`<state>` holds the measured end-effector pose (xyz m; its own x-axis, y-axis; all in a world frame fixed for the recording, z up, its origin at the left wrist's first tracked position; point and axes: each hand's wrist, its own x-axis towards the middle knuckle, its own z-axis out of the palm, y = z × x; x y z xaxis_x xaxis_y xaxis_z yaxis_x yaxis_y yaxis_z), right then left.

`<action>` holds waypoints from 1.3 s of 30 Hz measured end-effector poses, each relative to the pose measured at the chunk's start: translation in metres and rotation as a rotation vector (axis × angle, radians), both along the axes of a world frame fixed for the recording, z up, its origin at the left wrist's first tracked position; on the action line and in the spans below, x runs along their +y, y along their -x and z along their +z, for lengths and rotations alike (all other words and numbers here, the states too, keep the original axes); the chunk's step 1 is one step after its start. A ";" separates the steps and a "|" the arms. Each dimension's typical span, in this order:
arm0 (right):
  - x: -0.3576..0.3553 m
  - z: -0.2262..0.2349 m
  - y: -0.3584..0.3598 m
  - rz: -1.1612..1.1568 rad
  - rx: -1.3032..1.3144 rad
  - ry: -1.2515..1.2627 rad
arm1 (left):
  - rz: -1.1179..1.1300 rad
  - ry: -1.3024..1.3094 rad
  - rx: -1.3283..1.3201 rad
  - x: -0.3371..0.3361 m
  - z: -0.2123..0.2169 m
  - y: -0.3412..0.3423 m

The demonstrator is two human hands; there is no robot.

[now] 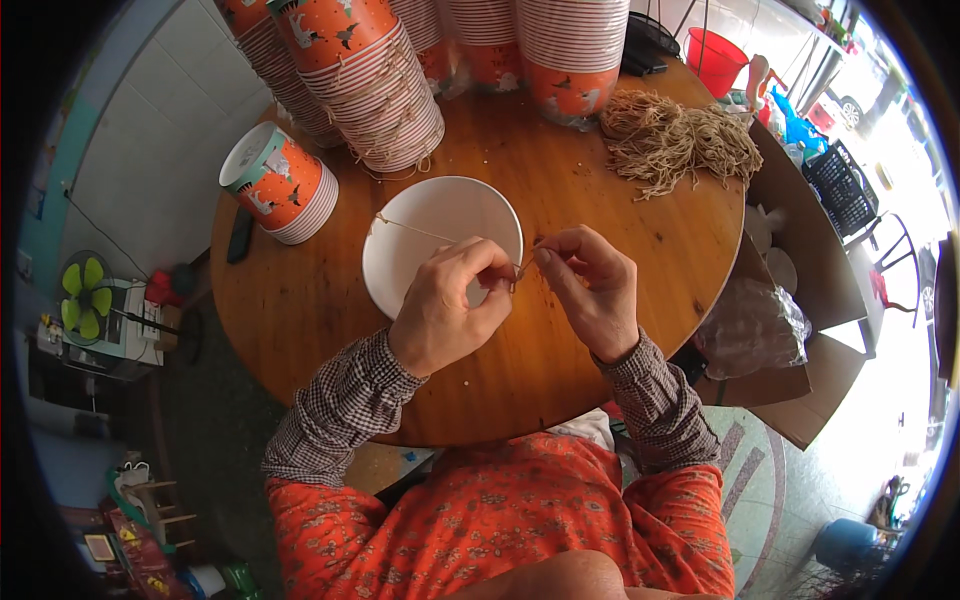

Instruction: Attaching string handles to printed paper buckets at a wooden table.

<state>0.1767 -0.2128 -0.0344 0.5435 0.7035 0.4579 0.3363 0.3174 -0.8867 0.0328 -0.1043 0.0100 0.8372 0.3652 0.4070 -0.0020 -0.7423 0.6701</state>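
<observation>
A white paper bucket (pixel 400 265) stands with its open mouth up on the round wooden table, right in front of me. From a knot near its left rim a thin tan string (pixel 412 229) crosses the mouth to my fingers. My left hand (pixel 445 305) overlaps the bucket's near right rim, thumb and fingers pinching the string there. Just to its right, my right hand (pixel 592 285) pinches the string's end between thumb and forefinger. Exactly how the string runs between the fingertips is too small to make out.
A short stack of orange patterned buckets (pixel 285 190) leans at the left, beside a dark phone (pixel 240 235). Behind it rises a tall stack hung with strings (pixel 385 110). Wrapped stacks (pixel 570 50) stand at the back. A string heap (pixel 680 140) lies far right, near cardboard boxes (pixel 810 250).
</observation>
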 end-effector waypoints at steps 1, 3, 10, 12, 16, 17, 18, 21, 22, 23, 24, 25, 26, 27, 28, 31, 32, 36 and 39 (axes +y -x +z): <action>0.000 -0.003 0.000 0.040 0.074 0.027 | -0.001 0.000 0.000 0.001 0.001 0.000; 0.000 -0.006 0.000 0.080 0.149 0.054 | 0.000 0.093 0.007 0.003 0.003 0.002; 0.002 -0.007 0.005 0.225 0.369 0.016 | -0.136 0.920 0.121 0.008 0.008 0.008; 0.003 -0.007 0.006 0.227 0.391 0.006 | -0.059 0.737 0.145 0.009 0.004 0.008; 0.003 -0.007 0.007 0.230 0.397 0.011 | -0.052 0.620 0.123 0.009 -0.003 0.009; 0.003 -0.006 0.007 0.233 0.405 0.008 | -0.041 0.575 0.102 0.009 -0.004 0.009; 0.003 -0.007 0.007 0.234 0.406 0.007 | -0.030 0.530 0.082 0.009 -0.005 0.009; 0.003 -0.008 0.007 0.253 0.415 0.003 | 0.022 0.375 0.167 0.005 0.005 0.013; 0.003 -0.007 0.008 0.280 0.435 -0.002 | 0.023 0.375 0.168 0.004 0.006 0.015; 0.003 -0.007 0.008 0.308 0.454 -0.008 | 0.022 0.308 0.137 0.004 0.007 0.016; 0.005 -0.008 0.009 0.309 0.456 -0.010 | 0.021 0.240 0.107 0.003 0.009 0.018; 0.007 -0.009 0.010 0.348 0.476 -0.044 | 0.021 0.238 0.108 0.002 0.010 0.019; 0.009 -0.009 0.011 0.388 0.497 -0.078 | 0.051 0.268 0.086 0.001 0.012 0.021; 0.010 -0.008 0.011 0.389 0.499 -0.080 | 0.081 0.298 0.063 0.000 0.014 0.023; 0.011 -0.006 0.012 0.423 0.502 -0.065 | 0.083 0.297 0.064 0.000 0.016 0.026; 0.013 0.002 0.013 0.468 0.487 -0.023 | 0.136 0.458 0.151 0.000 0.019 0.034; 0.014 0.005 0.012 0.477 0.466 0.004 | 0.126 0.463 0.172 0.000 0.018 0.035; 0.024 0.013 0.007 0.515 0.355 0.052 | 0.115 0.445 0.168 0.001 0.013 0.040; 0.034 0.016 0.000 0.551 0.124 0.068 | 0.106 0.495 0.135 0.002 0.009 0.041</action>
